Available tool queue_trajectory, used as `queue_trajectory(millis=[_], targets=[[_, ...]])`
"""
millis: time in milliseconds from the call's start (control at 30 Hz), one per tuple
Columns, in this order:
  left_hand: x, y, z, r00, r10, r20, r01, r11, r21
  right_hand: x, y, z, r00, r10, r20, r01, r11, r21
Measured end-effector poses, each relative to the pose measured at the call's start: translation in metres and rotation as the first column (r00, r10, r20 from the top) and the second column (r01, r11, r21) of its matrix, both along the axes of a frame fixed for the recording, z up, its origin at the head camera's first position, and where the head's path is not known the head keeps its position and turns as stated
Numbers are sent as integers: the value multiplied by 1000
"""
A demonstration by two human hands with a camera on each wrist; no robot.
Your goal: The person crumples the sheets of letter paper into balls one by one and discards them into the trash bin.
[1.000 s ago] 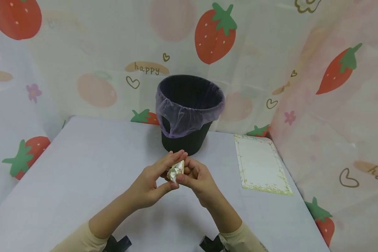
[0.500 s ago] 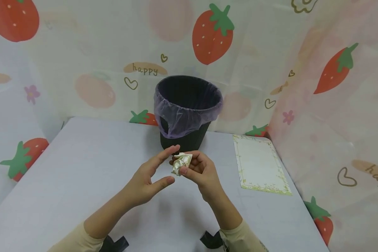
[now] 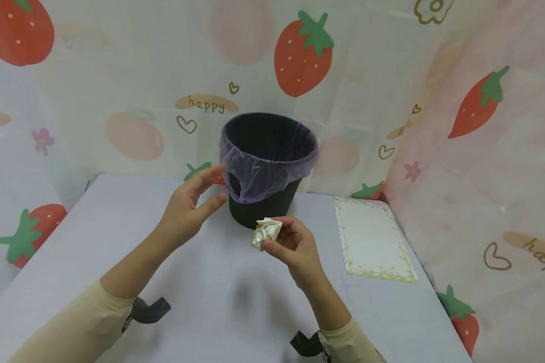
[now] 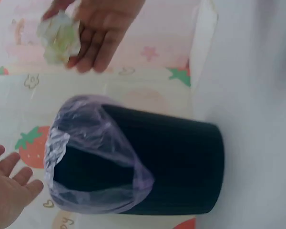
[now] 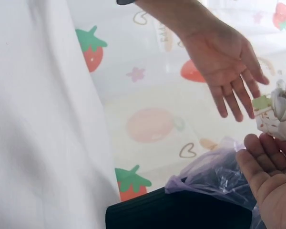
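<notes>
Head view: right hand [image 3: 302,251] pinches crumpled paper [image 3: 267,234] above tabletop [image 3: 209,312], in front of bin [image 3: 264,210] near back edge; left hand [image 3: 183,209], fingers spread, near bin; bordered sheet [image 3: 376,239] along right edge.

The left hand [image 3: 186,209], which a second ago was at the crumpled paper [image 3: 266,234] together with the right hand [image 3: 300,249], has come off it and moved forward and leftward, its fingertips now just beside the purple liner [image 3: 263,176] of the black trash bin [image 3: 264,210]. The paper is now pinched by the right hand alone.
</notes>
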State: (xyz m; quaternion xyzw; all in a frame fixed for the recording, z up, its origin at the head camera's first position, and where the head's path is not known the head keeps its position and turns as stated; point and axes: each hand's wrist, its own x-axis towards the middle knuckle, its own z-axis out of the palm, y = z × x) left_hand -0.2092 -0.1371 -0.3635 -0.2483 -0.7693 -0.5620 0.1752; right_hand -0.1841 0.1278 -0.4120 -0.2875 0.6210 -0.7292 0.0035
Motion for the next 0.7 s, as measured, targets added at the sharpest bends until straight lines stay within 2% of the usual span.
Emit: queue_trajectory(millis=[200,367,500,700], targets=[[-32,-8,22,994,79,71,-79,997,-14,0,2,1,996,-31,-81,36,998,53],[-58,-16,34,982,120,145,-111,992,-67,0,2,1,993,-34,-112,41,997,64],[-77,-18,41,973,131,192,-107,986,-128,0,3,2,994,-41,-105,46,998,53],[-106,-16,44,963,165,215,-114,966,-230,-3,4,4,991,-31,-133,37,999,40]])
